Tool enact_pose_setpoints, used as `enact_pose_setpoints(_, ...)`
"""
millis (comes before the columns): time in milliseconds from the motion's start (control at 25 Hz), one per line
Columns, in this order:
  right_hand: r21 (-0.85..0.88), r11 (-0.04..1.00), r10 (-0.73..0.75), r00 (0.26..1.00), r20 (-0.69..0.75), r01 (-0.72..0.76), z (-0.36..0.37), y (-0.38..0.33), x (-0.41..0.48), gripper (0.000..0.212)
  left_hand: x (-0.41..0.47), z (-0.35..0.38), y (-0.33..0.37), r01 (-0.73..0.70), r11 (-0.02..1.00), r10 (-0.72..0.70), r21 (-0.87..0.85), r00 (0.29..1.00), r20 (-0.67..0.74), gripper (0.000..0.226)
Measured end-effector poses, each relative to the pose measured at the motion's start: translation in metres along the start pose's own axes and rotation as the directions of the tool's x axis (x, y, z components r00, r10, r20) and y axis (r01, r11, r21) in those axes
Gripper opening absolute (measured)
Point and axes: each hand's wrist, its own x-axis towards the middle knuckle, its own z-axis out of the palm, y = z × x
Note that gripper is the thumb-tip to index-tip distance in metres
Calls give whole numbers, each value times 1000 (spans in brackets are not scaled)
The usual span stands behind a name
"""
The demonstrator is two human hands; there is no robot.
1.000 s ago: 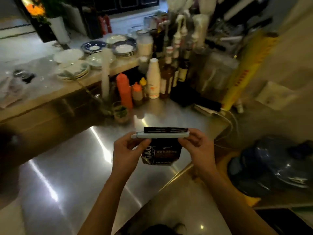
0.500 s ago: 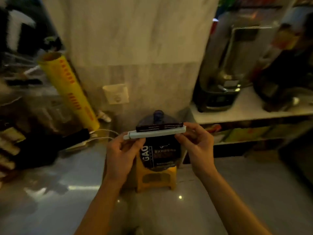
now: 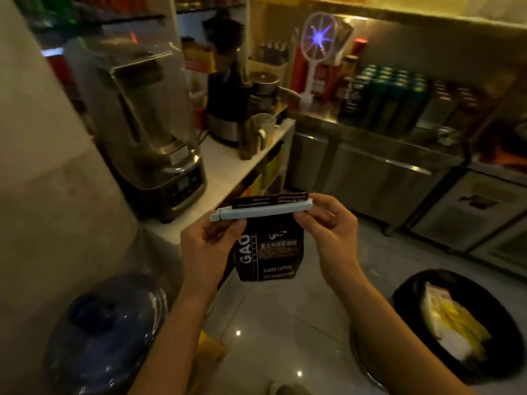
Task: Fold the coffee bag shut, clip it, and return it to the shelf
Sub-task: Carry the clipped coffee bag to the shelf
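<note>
A dark coffee bag [image 3: 268, 255] with white lettering hangs in the air in front of me, its top folded over. A pale blue bar clip [image 3: 261, 211] is clamped across the fold. My left hand [image 3: 206, 249] pinches the clip's left end and the bag's left edge. At the right end, my right hand [image 3: 332, 232] holds the clip and the bag's upper corner. A white shelf unit [image 3: 228, 163] stands just behind the bag, with packets on its lower level.
A large blender [image 3: 148, 132] and a coffee grinder [image 3: 228, 89] stand on the white shelf top. A steel counter [image 3: 379, 155] with stacked cans runs along the right. A blue water jug [image 3: 105, 332] sits low left, a black bin [image 3: 456, 323] low right on the tiled floor.
My view has swung right, from the steel worktop past the wall to the shelf and blender. Both hands have kept the same hold on the clipped bag.
</note>
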Motion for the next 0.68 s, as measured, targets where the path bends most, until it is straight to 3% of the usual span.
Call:
enact_pose_setpoints(280,-58,998,-37,959,-283,22,-86,23,95,26,103,130,-50,62,998,-54,-28,972,228,21)
enact_pose_setpoints(680,-41,999,-44,915,-402,30,-214,51,323,24,283,346,-104,85,996,-72,-15,919,388,23)
